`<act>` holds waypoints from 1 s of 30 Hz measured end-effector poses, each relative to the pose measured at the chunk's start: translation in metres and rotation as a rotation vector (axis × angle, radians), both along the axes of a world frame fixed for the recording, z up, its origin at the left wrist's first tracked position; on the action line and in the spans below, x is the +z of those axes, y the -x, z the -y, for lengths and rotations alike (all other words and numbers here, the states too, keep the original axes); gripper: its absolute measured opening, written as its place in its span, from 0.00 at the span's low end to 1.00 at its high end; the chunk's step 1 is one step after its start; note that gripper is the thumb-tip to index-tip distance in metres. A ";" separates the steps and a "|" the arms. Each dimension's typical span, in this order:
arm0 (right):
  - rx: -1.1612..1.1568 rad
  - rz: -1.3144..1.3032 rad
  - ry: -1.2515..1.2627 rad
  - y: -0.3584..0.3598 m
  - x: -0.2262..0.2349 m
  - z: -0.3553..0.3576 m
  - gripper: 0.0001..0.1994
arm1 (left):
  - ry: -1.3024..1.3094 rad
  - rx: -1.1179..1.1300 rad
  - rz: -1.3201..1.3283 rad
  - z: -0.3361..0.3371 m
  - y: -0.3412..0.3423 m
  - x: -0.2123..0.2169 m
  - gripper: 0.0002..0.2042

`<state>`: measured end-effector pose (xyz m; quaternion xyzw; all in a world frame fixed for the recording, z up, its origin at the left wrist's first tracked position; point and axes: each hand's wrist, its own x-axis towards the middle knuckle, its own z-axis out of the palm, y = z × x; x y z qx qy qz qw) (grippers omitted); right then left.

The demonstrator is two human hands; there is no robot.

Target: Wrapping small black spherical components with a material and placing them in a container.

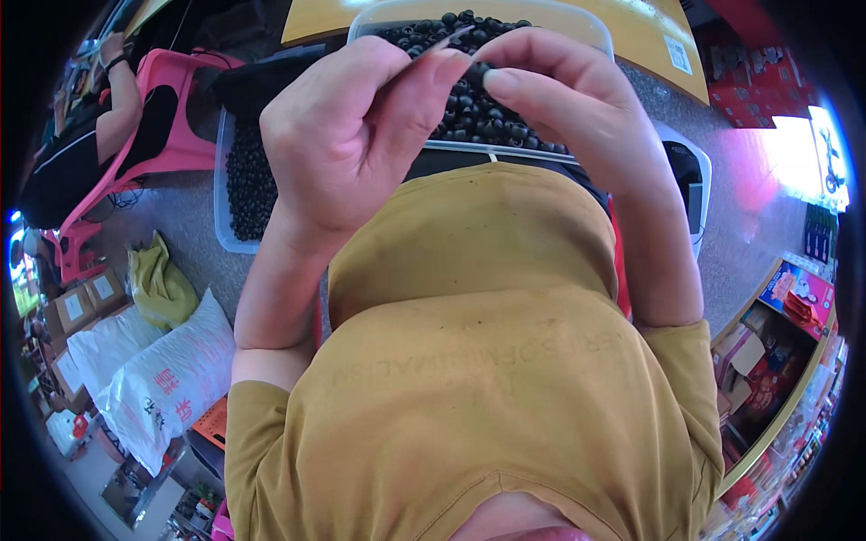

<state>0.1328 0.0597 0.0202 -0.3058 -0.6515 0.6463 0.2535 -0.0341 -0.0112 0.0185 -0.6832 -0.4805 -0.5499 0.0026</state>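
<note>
My left hand (347, 135) is closed, thumb pressed to the fingers. A thin, pale, pointed blade (454, 36) sticks out past its thumb; the rest of it is hidden in the grip. Close beside it, my right hand (586, 95) pinches a small round black part (481, 75) between thumb and fingers. The blade's tip is just above this part, and I cannot tell whether they touch. Both hands are over a clear plastic tub (591, 20) filled with similar black parts (496, 126), some showing a hole.
At the left stands another clear tub (236, 245) of smaller black pieces. A wooden table (649, 41) is beyond. A co-worker's arm (122, 113) shows near a pink chair (180, 72). White sacks (171, 388) lie lower left; a shelf (753, 388) stands at the right.
</note>
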 end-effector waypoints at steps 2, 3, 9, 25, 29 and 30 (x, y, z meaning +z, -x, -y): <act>-0.007 -0.126 0.123 -0.005 0.005 0.013 0.10 | -0.018 -0.024 -0.025 0.003 -0.004 0.002 0.09; -0.009 -0.250 0.244 -0.006 0.006 0.017 0.11 | 0.094 -0.077 0.084 0.008 -0.006 0.004 0.09; 0.051 -0.417 0.399 -0.011 0.008 0.028 0.11 | 0.342 -0.320 0.367 0.010 -0.017 0.002 0.09; 0.055 -0.452 0.438 -0.007 0.011 0.037 0.09 | 0.400 -0.255 0.387 0.017 -0.022 0.006 0.08; -0.003 -0.434 0.522 -0.006 0.017 0.038 0.09 | 0.344 -0.306 0.417 0.016 -0.022 0.005 0.08; 0.036 -0.447 0.529 -0.008 0.014 0.036 0.10 | 0.361 -0.309 0.409 0.016 -0.021 0.005 0.08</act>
